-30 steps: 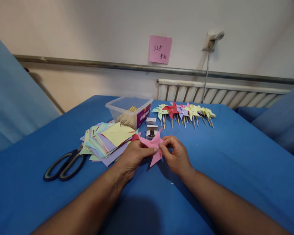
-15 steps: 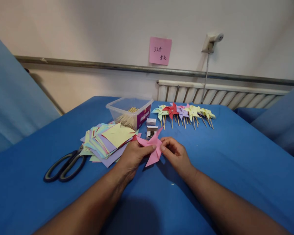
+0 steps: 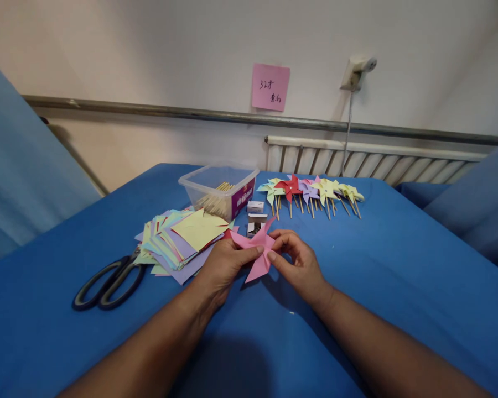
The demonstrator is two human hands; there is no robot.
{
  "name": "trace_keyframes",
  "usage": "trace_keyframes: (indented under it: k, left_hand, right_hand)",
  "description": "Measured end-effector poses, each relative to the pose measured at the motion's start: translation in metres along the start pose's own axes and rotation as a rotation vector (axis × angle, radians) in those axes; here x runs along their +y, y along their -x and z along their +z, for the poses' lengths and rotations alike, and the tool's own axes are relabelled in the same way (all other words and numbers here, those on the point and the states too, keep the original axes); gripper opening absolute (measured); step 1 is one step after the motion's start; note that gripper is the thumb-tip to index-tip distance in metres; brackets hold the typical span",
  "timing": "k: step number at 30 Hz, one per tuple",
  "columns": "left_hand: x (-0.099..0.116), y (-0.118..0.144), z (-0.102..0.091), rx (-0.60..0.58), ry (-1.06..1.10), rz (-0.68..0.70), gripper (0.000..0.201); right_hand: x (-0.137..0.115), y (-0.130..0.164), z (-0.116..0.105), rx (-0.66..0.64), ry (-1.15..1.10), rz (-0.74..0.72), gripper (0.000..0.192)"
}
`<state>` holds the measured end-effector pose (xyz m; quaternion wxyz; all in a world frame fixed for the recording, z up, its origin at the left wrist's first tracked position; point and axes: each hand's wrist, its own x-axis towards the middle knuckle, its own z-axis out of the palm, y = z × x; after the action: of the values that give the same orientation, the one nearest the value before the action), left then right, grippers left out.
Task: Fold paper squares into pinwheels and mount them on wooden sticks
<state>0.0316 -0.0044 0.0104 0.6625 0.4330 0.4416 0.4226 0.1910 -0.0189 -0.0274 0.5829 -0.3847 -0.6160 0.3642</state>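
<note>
Cloth [image 3: 398, 287] in blue covers the whole work surface. Just behind the stack of coloured paper squares [image 3: 182, 237] stands a clear plastic tub [image 3: 218, 190] holding thin wooden sticks. Left of the stack lie black-handled scissors [image 3: 108, 279]. Behind and well to the right of the stack, beyond the tub, sits a row of finished pinwheels [image 3: 311, 190] on sticks. Two small boxes [image 3: 255, 215] rest just right of the stack, the nearer one open. Touching the stack's right edge, a pink paper pinwheel [image 3: 255, 249] is held above the cloth: left hand [image 3: 224, 268] pinches its middle from the left, right hand [image 3: 299, 262] pinches its right side with thumb and forefinger, both forearms reaching forward.
</note>
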Motion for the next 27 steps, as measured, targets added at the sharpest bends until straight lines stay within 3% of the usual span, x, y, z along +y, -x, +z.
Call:
trace_keyframes:
  k: [10, 19, 27]
  left_hand:
    - [-0.0016, -0.0003, -0.0030, -0.037, -0.003, -0.036, 0.025]
    - [-0.0015, 0.0002, -0.0012, -0.043, 0.013, -0.049, 0.025]
    - [-0.0033, -0.0010, -0.0019, 0.021, -0.066, -0.029, 0.026]
  right_hand:
    - [0.0010, -0.0010, -0.0016, -0.042, 0.053, -0.002, 0.005]
    - [-0.0004, -0.0010, 0.0043, 0.042, -0.009, 0.067, 0.012]
    - [-0.0001, -0.0009, 0.0047, 0.054, 0.072, 0.096, 0.013]
